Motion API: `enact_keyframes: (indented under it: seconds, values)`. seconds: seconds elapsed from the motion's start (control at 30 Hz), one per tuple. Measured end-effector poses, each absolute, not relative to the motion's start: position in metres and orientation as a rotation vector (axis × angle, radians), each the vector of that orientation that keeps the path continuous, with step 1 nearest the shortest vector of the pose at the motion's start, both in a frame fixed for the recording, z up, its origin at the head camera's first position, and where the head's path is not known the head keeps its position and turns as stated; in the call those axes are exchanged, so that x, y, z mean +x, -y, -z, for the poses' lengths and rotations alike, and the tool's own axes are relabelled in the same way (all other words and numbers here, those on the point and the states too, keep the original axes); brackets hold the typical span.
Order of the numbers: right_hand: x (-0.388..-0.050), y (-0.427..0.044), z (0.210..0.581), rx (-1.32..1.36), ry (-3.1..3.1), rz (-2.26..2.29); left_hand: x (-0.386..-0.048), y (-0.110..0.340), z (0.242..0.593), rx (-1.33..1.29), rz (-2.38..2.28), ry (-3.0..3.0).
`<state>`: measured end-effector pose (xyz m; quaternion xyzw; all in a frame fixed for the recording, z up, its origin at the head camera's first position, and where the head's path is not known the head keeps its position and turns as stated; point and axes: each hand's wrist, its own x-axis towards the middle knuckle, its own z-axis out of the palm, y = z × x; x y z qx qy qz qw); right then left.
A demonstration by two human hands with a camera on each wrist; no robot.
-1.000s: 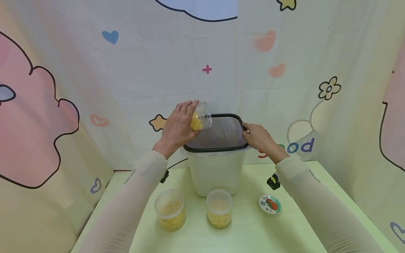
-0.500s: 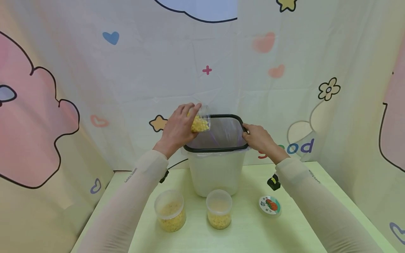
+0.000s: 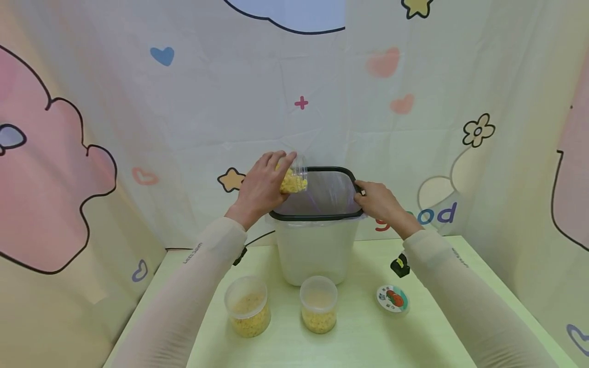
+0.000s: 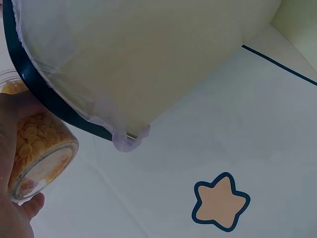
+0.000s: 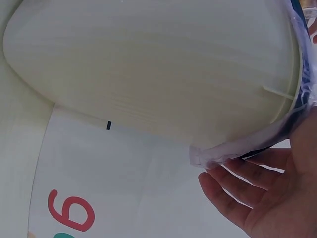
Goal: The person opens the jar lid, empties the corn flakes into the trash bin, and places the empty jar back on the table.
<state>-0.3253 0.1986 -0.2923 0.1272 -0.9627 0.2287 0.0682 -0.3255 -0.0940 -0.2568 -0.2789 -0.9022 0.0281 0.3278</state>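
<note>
My left hand point(image 3: 259, 191) grips a clear jar point(image 3: 294, 179), tilted on its side above the left part of the trash bin's opening. Yellow flakes point(image 4: 35, 133) fill much of the jar in the left wrist view. The white trash bin point(image 3: 317, 250) stands upright, with a black rim point(image 3: 317, 218) and a thin plastic bag point(image 3: 329, 189) lining it. At its right side my right hand point(image 3: 378, 200) holds the rim. From below, the right wrist view shows that hand's fingers point(image 5: 233, 186) under the bag's folded edge; its thumb is hidden there.
Two clear tubs of yellow bits, a wider one point(image 3: 248, 309) and a narrower one point(image 3: 318, 306), stand before the bin. A round lid with a tomato picture point(image 3: 392, 299) lies to the right. A printed curtain point(image 3: 257, 117) hangs behind the pale green table point(image 3: 359, 342).
In my left hand the jar has tipped further towards the bin, and its flakes have slid towards the mouth. My right hand keeps its hold on the rim.
</note>
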Motion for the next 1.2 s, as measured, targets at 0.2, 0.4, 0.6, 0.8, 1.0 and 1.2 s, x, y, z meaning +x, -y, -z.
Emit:
enact_keyframes:
  seconds: [0.2,0.4,0.6,0.8,1.0,1.2]
  values:
    - [-0.3266,-0.1963,0.292,0.385,2.895,-0.698,-0.3269,0.0932,0.2562,-0.739,-0.113,2.35]
    - [-0.3274,-0.1969,0.2918,0.381,2.895,-0.711,-0.3284,0.0918,0.2559,-0.747,-0.116,2.34]
    - [-0.3264,-0.1962,0.2918,0.361,2.898,-0.732,-0.3288,0.092,0.2558,-0.746,-0.122,2.348]
    - [-0.3258,-0.1947,0.2911,0.364,2.891,-0.728,-0.3295,0.0924,0.2559,-0.745,-0.151,2.347]
    - [-0.3262,-0.1948,0.2914,0.362,2.898,-0.725,-0.3288,0.0915,0.2544,-0.759,-0.173,2.358]
    - [-0.3264,-0.1944,0.2922,0.36,2.898,-0.721,-0.328,0.0921,0.2532,-0.764,-0.196,2.368]
